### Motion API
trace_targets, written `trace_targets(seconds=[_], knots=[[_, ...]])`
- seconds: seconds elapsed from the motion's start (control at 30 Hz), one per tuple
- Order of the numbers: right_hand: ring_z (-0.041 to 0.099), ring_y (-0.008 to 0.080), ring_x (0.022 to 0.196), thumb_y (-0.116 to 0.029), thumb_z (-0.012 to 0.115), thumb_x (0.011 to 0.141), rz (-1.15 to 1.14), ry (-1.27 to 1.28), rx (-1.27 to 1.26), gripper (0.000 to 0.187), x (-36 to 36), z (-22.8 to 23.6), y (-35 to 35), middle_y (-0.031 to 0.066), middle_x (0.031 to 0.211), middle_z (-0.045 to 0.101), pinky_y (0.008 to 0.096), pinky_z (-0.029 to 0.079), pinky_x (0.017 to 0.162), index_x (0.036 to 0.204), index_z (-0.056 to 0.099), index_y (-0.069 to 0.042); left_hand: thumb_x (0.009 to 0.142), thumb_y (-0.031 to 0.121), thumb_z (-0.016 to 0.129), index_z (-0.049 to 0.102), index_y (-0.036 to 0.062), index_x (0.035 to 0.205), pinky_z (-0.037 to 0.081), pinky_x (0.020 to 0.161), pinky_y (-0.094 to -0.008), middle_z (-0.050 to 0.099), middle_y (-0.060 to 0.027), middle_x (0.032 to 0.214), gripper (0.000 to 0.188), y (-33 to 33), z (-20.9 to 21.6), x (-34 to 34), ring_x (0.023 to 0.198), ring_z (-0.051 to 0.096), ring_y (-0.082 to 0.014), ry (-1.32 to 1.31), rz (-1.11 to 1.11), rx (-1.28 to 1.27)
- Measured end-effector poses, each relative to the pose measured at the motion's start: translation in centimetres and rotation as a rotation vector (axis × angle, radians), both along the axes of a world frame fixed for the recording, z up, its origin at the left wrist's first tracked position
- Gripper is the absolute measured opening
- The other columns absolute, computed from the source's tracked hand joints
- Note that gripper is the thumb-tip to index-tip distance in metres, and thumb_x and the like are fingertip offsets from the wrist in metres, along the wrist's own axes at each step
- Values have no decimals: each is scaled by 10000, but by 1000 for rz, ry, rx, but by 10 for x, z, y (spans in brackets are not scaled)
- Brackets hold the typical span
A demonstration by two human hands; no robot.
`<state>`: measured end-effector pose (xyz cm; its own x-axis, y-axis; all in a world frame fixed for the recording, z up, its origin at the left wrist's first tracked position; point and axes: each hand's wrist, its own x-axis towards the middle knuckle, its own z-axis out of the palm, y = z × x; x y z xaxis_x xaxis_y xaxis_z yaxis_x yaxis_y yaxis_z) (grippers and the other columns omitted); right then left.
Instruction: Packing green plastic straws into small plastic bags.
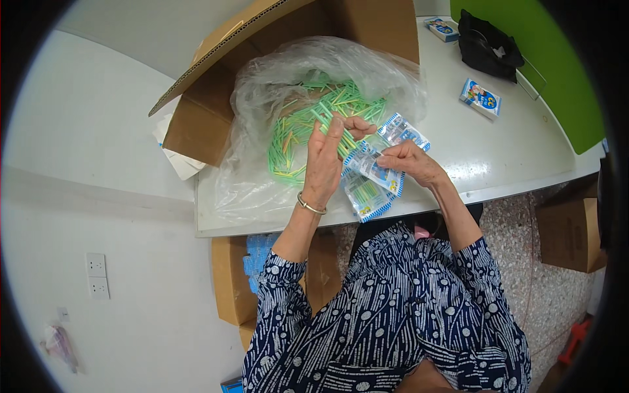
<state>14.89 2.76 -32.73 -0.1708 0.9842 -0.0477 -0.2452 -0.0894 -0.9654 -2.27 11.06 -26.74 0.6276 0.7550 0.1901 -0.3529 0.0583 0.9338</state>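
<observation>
My left hand [325,160] is raised over the pile of green and yellow sticks [308,124], its fingers [334,131] pinching a small bunch of them, the thumb curled toward the tips. My right hand [411,162] holds a small clear packet with a blue-and-white border [375,169], fingers closed narrowly on its upper edge, just beside the left hand. The sticks lie loose in a crumpled clear plastic bag [262,164] that spills out of an open cardboard box [216,85] onto the white tabletop [498,157].

More packets lie near: one beyond my right hand [406,130] and one filled with sticks at the tabletop's near edge [367,200]. Two small printed boxes [480,98] and a black bag [488,46] sit well apart on the far side.

I judge the risk is in the pinch: the bunch is thin and smooth, and a loose grip could let sticks slide out and scatter. The filled packet at the edge could also be nudged off by my wrist.
</observation>
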Motion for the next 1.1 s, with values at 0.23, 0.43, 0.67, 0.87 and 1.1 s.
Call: trace_targets(seconds=[0.23, 0.43, 0.67, 0.87, 1.1], knots=[[570, 44, 764, -193, 659, 852, 57, 16, 35, 231, 1, -11, 2, 19, 827, 672, 191, 441, 695, 908, 694, 28, 962, 317, 466, 515, 13, 1027, 420, 925, -364, 647, -152, 988, 315, 2, -1, -4, 999, 608, -231, 197, -97, 204], [545, 29, 747, -200, 656, 856, 11, 45, 24, 228, -1, -12, -2, 0, 807, 658, 188, 423, 668, 897, 697, 21, 972, 298, 449, 519, -17, 1079, 443, 930, -360, 632, -148, 1034, 340, -5, -5, 1, 1038, 587, -241, 140, -113, 34], [552, 31, 736, -201, 637, 869, -53, -28, 41, 239, -5, 1, -5, 7, 808, 664, 191, 436, 661, 925, 694, 24, 989, 264, 408, 459, 5, 1083, 432, 950, -360, 619, -165, 1062, 280, -17, -4, 4, 1044, 581, -235, 57, 57, 170], [544, 25, 710, -201, 622, 880, -40, -93, 99, 242, -6, 2, -7, 1, 790, 662, 187, 434, 632, 929, 692, 25, 991, 261, 399, 441, 13, 1113, 420, 947, -342, 617, -153, 1087, 280, -17, -7, 0, 1027, 566, -185, 140, 30, 272], [547, 33, 727, -202, 610, 889, -51, -77, 117, 247, -10, 1, -6, 3, 804, 662, 192, 436, 643, 931, 687, 30, 988, 249, 399, 444, 31, 1098, 389, 946, -319, 614, -148, 1114, 248, -22, -5, -7, 1014, 541, -149, 117, 62, 143]])
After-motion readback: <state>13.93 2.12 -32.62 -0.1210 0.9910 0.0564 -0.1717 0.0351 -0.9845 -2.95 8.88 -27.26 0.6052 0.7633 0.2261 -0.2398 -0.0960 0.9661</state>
